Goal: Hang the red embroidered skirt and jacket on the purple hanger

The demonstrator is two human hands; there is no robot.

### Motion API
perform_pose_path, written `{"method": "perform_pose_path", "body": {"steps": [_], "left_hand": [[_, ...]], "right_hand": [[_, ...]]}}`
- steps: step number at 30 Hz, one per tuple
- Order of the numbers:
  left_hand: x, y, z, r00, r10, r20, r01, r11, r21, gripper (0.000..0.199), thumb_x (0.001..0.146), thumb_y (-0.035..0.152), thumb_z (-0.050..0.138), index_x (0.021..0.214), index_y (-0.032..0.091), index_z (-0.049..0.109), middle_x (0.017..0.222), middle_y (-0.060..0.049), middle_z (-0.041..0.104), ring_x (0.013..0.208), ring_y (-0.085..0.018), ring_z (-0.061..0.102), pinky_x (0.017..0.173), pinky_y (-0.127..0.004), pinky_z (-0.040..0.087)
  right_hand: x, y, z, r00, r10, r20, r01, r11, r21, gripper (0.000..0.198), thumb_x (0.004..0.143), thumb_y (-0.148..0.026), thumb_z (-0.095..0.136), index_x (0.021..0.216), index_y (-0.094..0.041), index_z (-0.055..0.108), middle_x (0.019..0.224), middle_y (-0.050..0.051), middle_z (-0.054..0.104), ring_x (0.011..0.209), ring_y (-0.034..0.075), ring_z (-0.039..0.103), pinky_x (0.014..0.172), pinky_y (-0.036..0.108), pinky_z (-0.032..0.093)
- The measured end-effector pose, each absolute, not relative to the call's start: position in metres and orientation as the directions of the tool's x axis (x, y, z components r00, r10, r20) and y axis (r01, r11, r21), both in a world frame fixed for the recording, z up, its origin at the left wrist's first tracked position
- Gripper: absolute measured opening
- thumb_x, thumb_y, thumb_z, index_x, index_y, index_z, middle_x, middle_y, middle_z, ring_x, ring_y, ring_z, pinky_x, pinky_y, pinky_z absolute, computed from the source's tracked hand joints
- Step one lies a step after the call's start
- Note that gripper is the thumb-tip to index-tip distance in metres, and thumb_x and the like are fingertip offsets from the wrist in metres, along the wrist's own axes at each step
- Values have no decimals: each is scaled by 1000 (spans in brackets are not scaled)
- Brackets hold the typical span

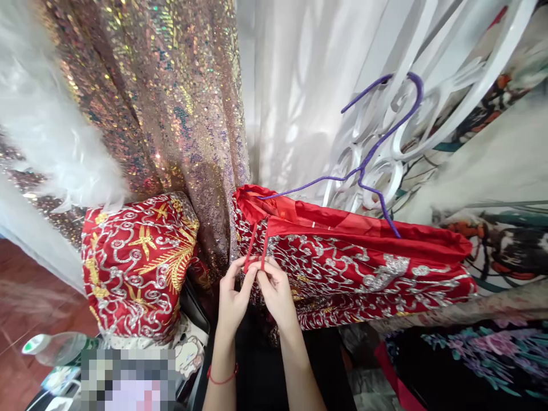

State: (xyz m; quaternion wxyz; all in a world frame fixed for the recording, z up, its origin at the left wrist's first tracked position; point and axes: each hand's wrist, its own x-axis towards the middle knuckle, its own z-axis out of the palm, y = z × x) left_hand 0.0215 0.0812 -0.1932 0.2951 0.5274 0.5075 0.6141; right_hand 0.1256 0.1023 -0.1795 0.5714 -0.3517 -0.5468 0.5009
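Forearms (302,365) nearest, bracelet (222,382) on left one. Bottle (62,347) and embroidered bundle (128,279) off left; purple hanger (362,168) in mouth of red garment (334,257), hook at white scrollwork (490,85). Left grip (234,288) and right grip (276,286) pinched on red cords (252,242), just below garment's top edge, near left end.

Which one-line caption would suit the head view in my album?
Left hand and right hand pinch red cords on a silver-patterned garment, with a purple hanger at its opening.
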Motion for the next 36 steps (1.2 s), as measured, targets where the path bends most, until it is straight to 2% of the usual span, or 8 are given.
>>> {"method": "perform_pose_path", "body": {"steps": [6, 9, 14, 19, 24, 29, 34, 36], "left_hand": [[22, 80, -205, -374, 838, 396, 276, -307, 911, 32, 94, 42, 57, 111, 19, 72, 112, -8, 76, 102, -22, 73, 93, -32, 57], [19, 84, -218, -503, 769, 395, 280, -287, 916, 28, 93, 40, 56, 101, 18, 71, 99, -6, 77, 90, -19, 74, 85, -30, 58], [6, 94, -244, -500, 852, 154, 207, -56, 977, 28, 92, 43, 52, 95, 18, 64, 87, -6, 75, 77, -20, 74, 77, -31, 58], [5, 93, -259, -373, 924, -83, 402, 242, 883, 46, 89, 45, 58, 123, 13, 56, 117, -19, 71, 112, -30, 68, 101, -47, 50], [22, 87, -225, -174, 946, 272, 275, -218, 936, 40, 99, 44, 45, 132, 22, 55, 138, -10, 60, 128, -21, 57, 113, -37, 40], [27, 95, -185, 2, 931, 365, 222, -356, 907, 29, 97, 42, 53, 94, 18, 68, 89, -3, 70, 77, -13, 62, 76, -25, 48], [19, 132, -163, -246, 878, 411, 45, -413, 910, 39, 94, 48, 58, 70, 17, 60, 68, 0, 59, 67, -10, 53, 70, -23, 43], [11, 152, -154, -419, 832, 362, -133, -451, 882, 39, 89, 49, 63, 68, 17, 57, 65, 2, 55, 63, -9, 51, 69, -22, 43]], "right_hand": [[118, 99, -188, -26, 947, 321, -94, 317, -944, 23, 92, -25, 52, 81, -22, 73, 93, 5, 64, 92, 18, 63, 87, 32, 51], [124, 95, -188, 24, 938, 345, -54, 345, -937, 28, 95, -31, 49, 80, -22, 71, 85, 4, 61, 84, 17, 61, 79, 30, 51], [136, 90, -186, 77, 957, 280, -79, 286, -955, 27, 96, -41, 49, 88, -22, 67, 80, 3, 60, 75, 16, 58, 65, 27, 49], [139, 90, -180, 114, 972, 204, -188, 223, -957, 20, 93, -43, 56, 97, -23, 61, 85, 2, 63, 68, 13, 56, 59, 25, 47], [137, 87, -177, 69, 978, 195, -249, 206, -946, 21, 88, -40, 62, 101, -24, 57, 88, 2, 62, 62, 10, 51, 56, 23, 44], [145, 83, -178, 28, 982, 185, -225, 187, -956, 24, 90, -41, 58, 107, -24, 53, 72, -4, 55, 55, 10, 45, 53, 22, 38], [170, 93, -169, -167, 976, 142, 103, 161, -982, 28, 92, -46, 55, 83, -20, 62, 57, -6, 44, 50, 9, 36, 48, 23, 28], [184, 99, -158, -109, 976, 190, 101, 202, -974, 29, 93, -44, 56, 80, -20, 64, 58, -6, 43, 51, 9, 36, 48, 23, 28]]}}
